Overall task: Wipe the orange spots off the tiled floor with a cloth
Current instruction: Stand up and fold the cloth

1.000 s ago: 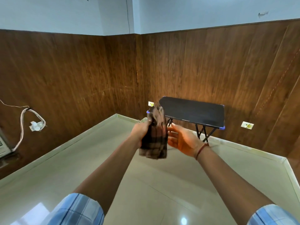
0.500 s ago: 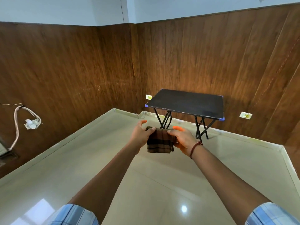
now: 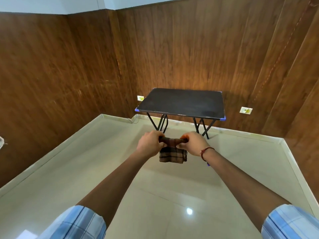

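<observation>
Head view, the only one supplied. The person stands with both arms stretched forward over the tiled floor (image 3: pixel 103 169). The left hand (image 3: pixel 149 146) and right hand (image 3: pixel 193 144) are level and near each other. Each is curled tight round one end of the top edge of the cloth (image 3: pixel 172 154).

The cloth is a brown plaid piece. It is bunched into a roll between the two hands, and the rest hangs down folded. It is held in the air, well clear of the floor, in front of the folding table (image 3: pixel 183 102) that stands against the far wall.

Finding on progress: wiping has not begun. The cloth is in hand and appears to be in the course of folding or gathering for use. No orange spots can be made out on the floor shown here; only a light reflection (image 3: pixel 189 211) marks the near tiles. In my judgement the whole job remains: find the spots, go down to the floor, and rub them off.
</observation>
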A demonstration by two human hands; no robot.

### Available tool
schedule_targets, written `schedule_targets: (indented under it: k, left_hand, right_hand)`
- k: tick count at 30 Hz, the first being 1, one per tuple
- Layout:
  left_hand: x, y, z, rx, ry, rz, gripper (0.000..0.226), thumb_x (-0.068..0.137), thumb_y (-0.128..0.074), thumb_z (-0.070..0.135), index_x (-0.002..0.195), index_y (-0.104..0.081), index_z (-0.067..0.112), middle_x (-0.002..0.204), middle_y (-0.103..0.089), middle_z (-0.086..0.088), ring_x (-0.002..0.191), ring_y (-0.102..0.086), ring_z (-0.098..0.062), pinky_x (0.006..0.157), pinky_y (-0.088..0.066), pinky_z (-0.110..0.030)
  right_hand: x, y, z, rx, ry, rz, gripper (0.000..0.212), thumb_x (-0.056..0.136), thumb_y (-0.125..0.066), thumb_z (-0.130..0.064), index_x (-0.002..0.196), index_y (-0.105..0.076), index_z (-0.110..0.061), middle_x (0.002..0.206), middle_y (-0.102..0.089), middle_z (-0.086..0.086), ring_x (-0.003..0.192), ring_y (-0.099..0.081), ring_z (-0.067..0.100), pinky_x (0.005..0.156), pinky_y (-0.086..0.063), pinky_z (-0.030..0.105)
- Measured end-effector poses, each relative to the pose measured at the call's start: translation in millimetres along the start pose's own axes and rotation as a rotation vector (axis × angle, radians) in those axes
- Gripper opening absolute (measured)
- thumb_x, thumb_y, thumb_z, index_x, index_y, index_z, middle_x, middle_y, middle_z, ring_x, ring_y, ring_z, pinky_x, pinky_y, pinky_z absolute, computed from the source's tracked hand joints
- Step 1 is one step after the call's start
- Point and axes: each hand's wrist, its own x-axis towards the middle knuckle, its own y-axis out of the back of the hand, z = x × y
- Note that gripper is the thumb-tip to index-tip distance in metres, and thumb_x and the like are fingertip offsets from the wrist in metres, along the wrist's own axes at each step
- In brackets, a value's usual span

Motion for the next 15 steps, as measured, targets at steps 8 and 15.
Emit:
schedule_targets:
  k: [8,15]
  left_hand:
    - [182,-46,43,-0.060,-0.099,-0.394,0.014,0.094,-0.059,0.024,0.104,-0.067,0.018,0.089,-0.066,0.005,0.082,-0.060,-0.009,0.063,-0.040,-0.018]
    - [331,-95,72,-0.056,-0.121,-0.420,0.016,0.093,-0.060,0.027,0.103,-0.072,0.023,0.095,-0.068,0.004,0.090,-0.062,-0.012,0.079,-0.054,-0.032]
  right_hand:
    - [136,52,91,-0.143,-0.040,-0.181,0.018,0.081,-0.073,-0.040,0.090,-0.072,-0.025,0.084,-0.068,-0.003,0.082,-0.064,0.016,0.078,-0.057,0.037]
    - [258,97,158,-0.124,-0.077,-0.263,0.018,0.091,-0.063,-0.033,0.089,-0.073,-0.018,0.083,-0.071,0.005,0.079,-0.066,0.020,0.072,-0.053,0.030]
